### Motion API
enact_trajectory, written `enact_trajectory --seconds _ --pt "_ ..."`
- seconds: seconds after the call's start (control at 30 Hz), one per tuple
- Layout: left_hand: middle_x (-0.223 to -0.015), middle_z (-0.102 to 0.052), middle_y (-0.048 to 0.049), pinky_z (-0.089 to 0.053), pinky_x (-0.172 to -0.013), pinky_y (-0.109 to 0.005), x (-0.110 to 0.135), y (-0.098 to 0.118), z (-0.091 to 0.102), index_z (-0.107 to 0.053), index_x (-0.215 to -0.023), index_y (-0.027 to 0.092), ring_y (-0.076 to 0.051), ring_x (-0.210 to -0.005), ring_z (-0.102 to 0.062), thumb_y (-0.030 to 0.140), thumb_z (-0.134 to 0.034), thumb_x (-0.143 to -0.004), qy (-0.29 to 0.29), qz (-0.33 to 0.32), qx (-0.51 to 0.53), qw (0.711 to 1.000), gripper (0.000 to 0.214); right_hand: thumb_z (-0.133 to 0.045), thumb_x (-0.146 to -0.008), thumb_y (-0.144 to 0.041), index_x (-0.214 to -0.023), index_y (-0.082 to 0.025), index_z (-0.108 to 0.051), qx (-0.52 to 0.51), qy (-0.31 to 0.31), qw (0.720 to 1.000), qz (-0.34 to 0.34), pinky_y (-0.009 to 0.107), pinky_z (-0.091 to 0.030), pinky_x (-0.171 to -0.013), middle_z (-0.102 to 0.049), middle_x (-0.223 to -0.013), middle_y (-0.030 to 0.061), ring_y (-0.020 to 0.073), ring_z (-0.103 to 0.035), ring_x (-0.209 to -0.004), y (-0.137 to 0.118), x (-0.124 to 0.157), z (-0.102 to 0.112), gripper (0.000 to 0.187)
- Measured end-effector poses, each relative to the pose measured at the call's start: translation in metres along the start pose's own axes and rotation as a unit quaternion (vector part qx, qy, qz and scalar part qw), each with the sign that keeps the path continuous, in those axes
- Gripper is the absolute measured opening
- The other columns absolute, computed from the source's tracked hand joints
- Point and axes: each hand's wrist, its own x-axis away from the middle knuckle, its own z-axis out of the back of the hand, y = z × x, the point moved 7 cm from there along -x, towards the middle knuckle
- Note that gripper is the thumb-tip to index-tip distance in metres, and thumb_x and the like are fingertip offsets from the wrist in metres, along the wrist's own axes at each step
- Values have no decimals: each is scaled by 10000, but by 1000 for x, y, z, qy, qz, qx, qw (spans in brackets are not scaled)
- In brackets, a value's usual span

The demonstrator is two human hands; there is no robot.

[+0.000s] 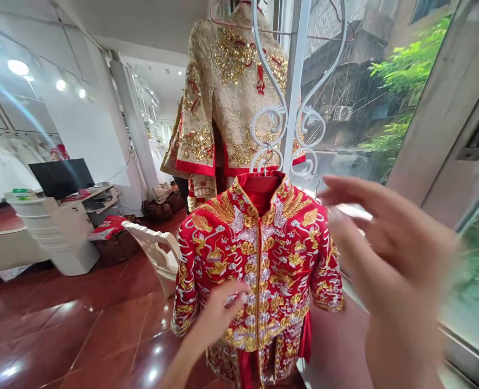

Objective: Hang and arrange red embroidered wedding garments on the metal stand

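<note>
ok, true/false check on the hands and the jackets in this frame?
1. The left hand touches the front of the red jacket. True.
2. The right hand has a shut grip on the red jacket's sleeve. False: it is raised beside the jacket, open and blurred, with nothing in it.
3. The red jacket lies folded on the floor. False: it hangs from the white rack.
4. A gold jacket hangs higher up, behind the rack. True.
5. The monitor shows a bright picture. False: its screen is dark.
</note>
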Motion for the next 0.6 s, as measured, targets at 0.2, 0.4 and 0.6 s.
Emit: enact_trajectory --seconds 0.2,0.4,0.6 --pt "-1335 -470 -157 -306 -1037 -474 -79 61 132 -429 -1307 161 -314 -1240 -409 499 -565 -788 307 -116 -346 879 635 -417 -866 -499 -1341 -158 -379 210 -97 969 -88 547 -336 -937 -467 -1292 176 330 -408 -1180 160 -3 -77 586" --pt "-1000 -660 -142 -445 -735 -319 -127 52 142 -518 -1199 143 -267 -899 -616 524 -309 -899 185 -29 -417 890 529 -374 -842 -581 -993 -143 -547 213 -74 968 -113 359 -389 -733 -609 -879 129 246 -518 -815 203 1 -91 494" --pt "-715 -654 -65 -413 -607 -255 -164 55 159 -632 -727 149 -194 -656 -586 653 -365 -801 -134 -3 -262 956 574 -486 -720 -686 -690 -164 -531 -141 -352 884 -274 262 -377 -551 -592 -632 42 145 -500 -558 216 -9 -107 526"
